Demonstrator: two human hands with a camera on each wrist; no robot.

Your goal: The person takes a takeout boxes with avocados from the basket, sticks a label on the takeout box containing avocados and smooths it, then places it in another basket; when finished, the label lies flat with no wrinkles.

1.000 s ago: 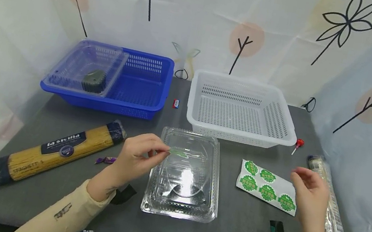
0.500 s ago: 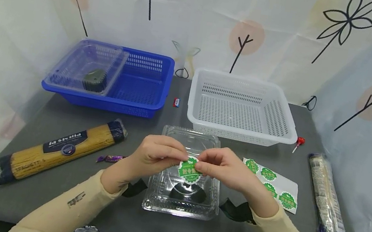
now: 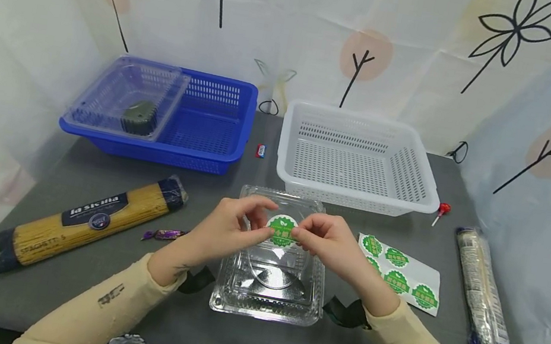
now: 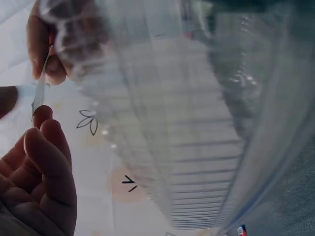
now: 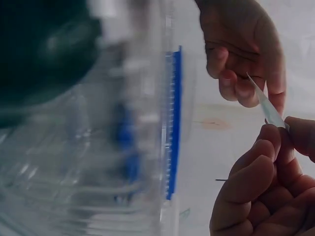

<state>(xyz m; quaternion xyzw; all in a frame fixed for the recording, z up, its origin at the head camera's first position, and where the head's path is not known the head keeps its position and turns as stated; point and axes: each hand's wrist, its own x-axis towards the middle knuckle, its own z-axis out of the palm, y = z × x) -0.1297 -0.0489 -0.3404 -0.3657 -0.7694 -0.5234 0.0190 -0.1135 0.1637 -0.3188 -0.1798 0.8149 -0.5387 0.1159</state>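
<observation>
A round green-and-white sticker with a scalloped edge is held over a clear plastic clamshell box. My right hand pinches its right edge between thumb and fingertips. At the sticker's left edge is my left hand, thumb and index finger spread apart, one fingertip right at the edge. From the right wrist the sticker appears edge-on, gripped by the right fingers. The left wrist view also shows it as a thin sliver between both hands. The box lies on the grey table beneath.
Right of the box lies a sheet of stickers, with a silvery packet beyond. A spaghetti pack and a purple-wrapped candy lie left. Behind stand a blue basket holding a clear container, and a white basket.
My right hand has come from the sticker sheet to the box and pinched the sticker. The left hand's thumb and index finger have parted from their earlier pinch on the sticker.
</observation>
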